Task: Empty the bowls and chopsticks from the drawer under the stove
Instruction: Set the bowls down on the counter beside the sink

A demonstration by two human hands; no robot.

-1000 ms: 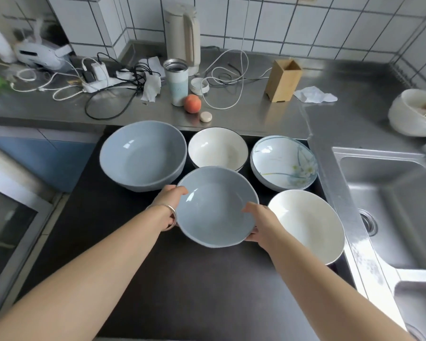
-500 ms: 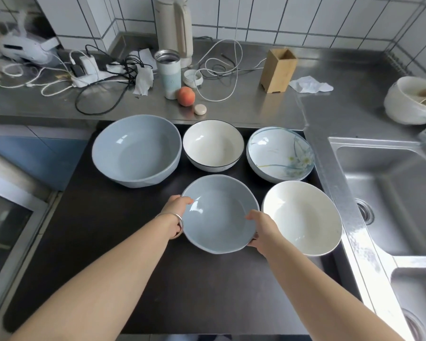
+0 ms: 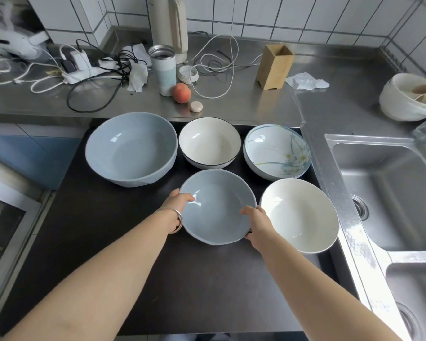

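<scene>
Left hand, silver bangle at the wrist, curled over the left rim of a small pale-blue ceramic bowl, thumb inside the rim. Right hand gripping the opposite, right rim of the same bowl, thumb on the inner wall. Bowl upright on the black glass stove top, held between both hands, near the middle of the surface. Just beside it on the right, nearly touching, a plain white shallow bowl. Behind, a row of three: a large pale-blue deep bowl on the left, a white bowl with a dark rim in the middle, a white bowl painted with flowers on the right, apparently stacked on another. Right of the stove, a stainless steel sink. Further back on the steel worktop: a peach, a small round beige disc, a white-and-mint steel tumbler, a wooden box-shaped holder, a crumpled tissue, tangled black and white cables, a cream kettle against the white tiled wall.
</scene>
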